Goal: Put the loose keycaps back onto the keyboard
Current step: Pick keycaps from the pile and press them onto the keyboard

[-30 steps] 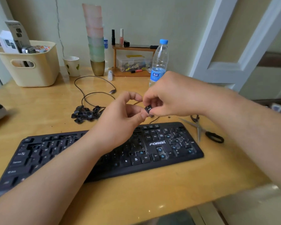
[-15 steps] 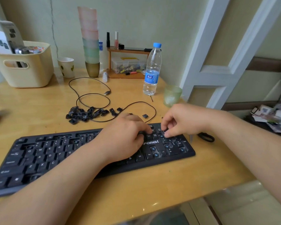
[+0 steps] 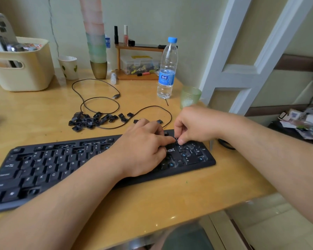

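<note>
Both hands are on the keyboard (image 3: 49,166): the right hand (image 3: 195,123) pinches a keycap (image 3: 176,139), the left hand (image 3: 143,148) touches it with curled fingers. Loose keycaps (image 3: 90,120) lie at 11 o'clock on the bench (image 3: 34,112).

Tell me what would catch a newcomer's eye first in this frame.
Both hands meet over the right end of the black keyboard: the left hand rests on the keys, its forefinger reaching toward the right hand, whose curled fingers pinch a small keycap at the number pad. Behind the keyboard, a pile of loose keycaps lies on the wooden desk inside loops of thin black cable.
</note>
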A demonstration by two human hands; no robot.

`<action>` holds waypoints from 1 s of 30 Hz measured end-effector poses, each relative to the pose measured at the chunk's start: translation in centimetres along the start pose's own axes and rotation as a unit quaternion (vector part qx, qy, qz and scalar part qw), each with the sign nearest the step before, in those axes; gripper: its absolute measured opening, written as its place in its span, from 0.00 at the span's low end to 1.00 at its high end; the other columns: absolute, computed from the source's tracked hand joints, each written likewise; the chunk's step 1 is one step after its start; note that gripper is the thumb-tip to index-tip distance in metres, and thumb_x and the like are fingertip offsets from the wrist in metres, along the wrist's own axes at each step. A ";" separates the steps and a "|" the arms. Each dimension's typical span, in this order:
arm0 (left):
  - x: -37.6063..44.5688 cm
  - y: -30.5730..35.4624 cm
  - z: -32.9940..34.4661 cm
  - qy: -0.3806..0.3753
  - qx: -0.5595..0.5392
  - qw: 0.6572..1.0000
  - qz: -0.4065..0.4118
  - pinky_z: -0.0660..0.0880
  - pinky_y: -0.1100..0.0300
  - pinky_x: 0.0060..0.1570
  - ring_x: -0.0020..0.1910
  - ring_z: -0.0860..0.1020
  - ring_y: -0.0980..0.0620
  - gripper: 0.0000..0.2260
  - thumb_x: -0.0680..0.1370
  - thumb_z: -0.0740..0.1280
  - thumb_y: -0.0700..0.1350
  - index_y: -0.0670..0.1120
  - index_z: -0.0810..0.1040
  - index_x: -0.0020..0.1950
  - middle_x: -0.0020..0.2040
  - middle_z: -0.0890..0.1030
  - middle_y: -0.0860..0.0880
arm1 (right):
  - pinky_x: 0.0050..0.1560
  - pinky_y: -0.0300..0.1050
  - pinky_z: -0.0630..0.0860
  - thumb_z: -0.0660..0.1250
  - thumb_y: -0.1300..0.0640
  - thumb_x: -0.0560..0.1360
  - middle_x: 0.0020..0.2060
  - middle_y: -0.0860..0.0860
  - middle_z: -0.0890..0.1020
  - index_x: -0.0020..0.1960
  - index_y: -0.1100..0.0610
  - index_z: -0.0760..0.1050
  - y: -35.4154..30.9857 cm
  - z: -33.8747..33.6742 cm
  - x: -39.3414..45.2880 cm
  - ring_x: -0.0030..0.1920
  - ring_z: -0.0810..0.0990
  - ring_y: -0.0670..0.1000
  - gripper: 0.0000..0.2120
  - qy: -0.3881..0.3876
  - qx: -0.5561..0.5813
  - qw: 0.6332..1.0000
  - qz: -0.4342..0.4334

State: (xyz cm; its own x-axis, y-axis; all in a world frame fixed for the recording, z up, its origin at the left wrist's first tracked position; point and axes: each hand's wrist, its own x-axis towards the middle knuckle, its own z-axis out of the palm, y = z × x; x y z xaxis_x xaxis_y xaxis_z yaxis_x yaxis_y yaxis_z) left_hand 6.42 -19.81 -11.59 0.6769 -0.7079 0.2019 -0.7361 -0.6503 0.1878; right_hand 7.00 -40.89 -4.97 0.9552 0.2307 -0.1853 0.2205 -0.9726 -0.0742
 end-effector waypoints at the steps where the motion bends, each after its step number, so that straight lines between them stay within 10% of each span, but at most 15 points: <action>1: 0.0 0.0 0.0 -0.003 0.005 1.000 -0.001 0.67 0.49 0.67 0.60 0.64 0.51 0.25 0.79 0.51 0.58 0.66 0.70 0.76 0.58 0.70 0.58 | 0.44 0.41 0.78 0.80 0.50 0.72 0.39 0.40 0.83 0.48 0.47 0.85 -0.1 0.0 0.0 0.43 0.80 0.42 0.06 0.001 -0.011 1.000 -0.002; 30: 0.2 0.6 0.1 -0.035 0.045 0.998 -0.007 0.62 0.48 0.70 0.63 0.63 0.49 0.28 0.78 0.47 0.57 0.70 0.61 0.79 0.60 0.66 0.55 | 0.40 0.38 0.69 0.77 0.54 0.75 0.38 0.40 0.83 0.42 0.43 0.85 1.7 3.1 -1.3 0.42 0.78 0.41 0.06 0.099 0.126 0.987 0.032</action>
State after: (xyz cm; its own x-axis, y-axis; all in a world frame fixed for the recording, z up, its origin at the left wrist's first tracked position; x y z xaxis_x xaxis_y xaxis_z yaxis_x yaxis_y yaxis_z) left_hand 6.14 -20.37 -11.59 0.6880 -0.7138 0.1311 -0.7256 -0.6804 0.1031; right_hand 5.52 -42.71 -7.88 0.9908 0.1350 -0.0051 0.1265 -0.9409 -0.3143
